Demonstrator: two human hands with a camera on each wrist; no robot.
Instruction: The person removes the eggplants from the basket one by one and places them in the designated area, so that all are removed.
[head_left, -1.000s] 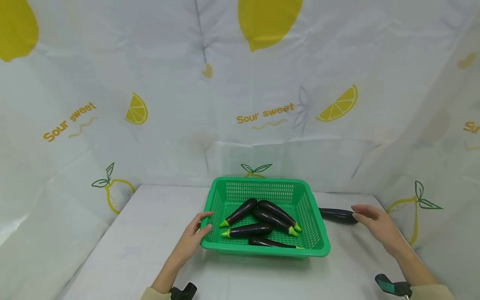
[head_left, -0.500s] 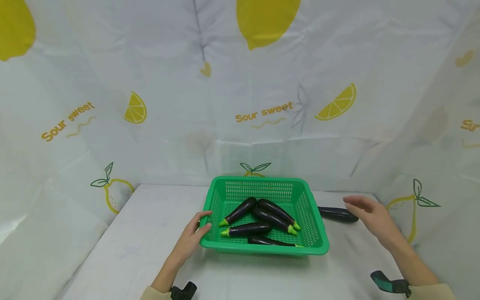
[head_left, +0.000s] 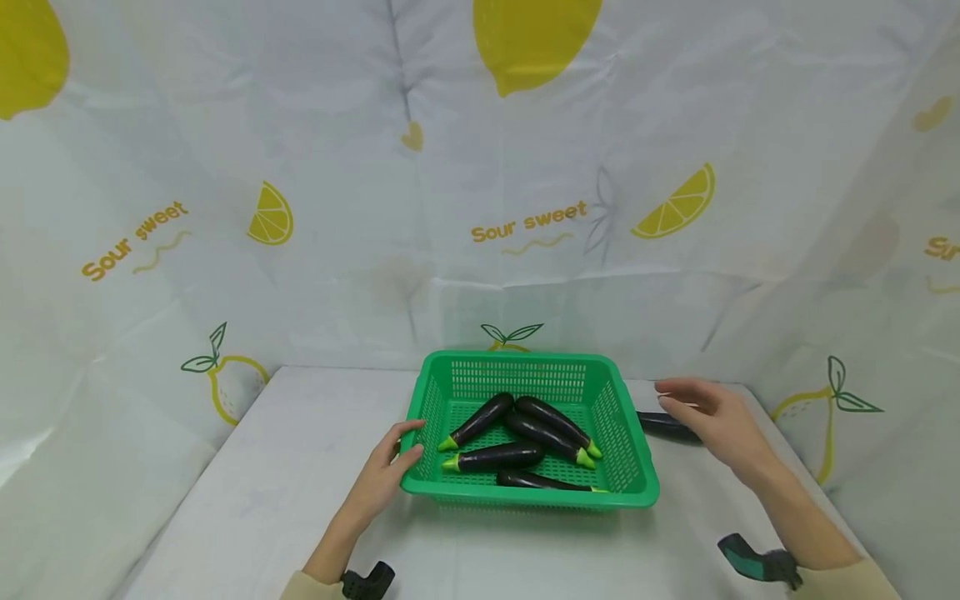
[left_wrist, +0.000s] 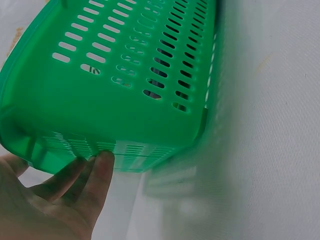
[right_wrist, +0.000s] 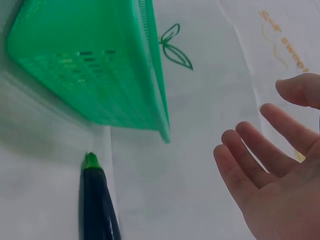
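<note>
A green plastic basket [head_left: 525, 498] with slotted walls stands mid-table in the head view. Several dark eggplants [head_left: 501, 457] with bright green caps lie inside it. My left hand [head_left: 384, 478] holds the basket's left rim; in the left wrist view its fingers [left_wrist: 100, 175] touch the outer wall below the rim. Another eggplant [head_left: 667, 427] lies on the table to the right of the basket, its cap end toward the basket wall in the right wrist view. Over that eggplant, my right hand [head_left: 723, 427] hovers with loosely extended fingers, holding nothing.
The white table [head_left: 247, 492] backs onto a hanging white sheet [head_left: 337, 292] printed with lemons and lettering. The same sheet closes off both sides. A dark device [head_left: 759, 564] is strapped to the right wrist, with another [head_left: 367, 579] at the left.
My right hand has lifted off the loose eggplant's right end and moved left and up, toward the basket. The left hand stays at the rim.
</note>
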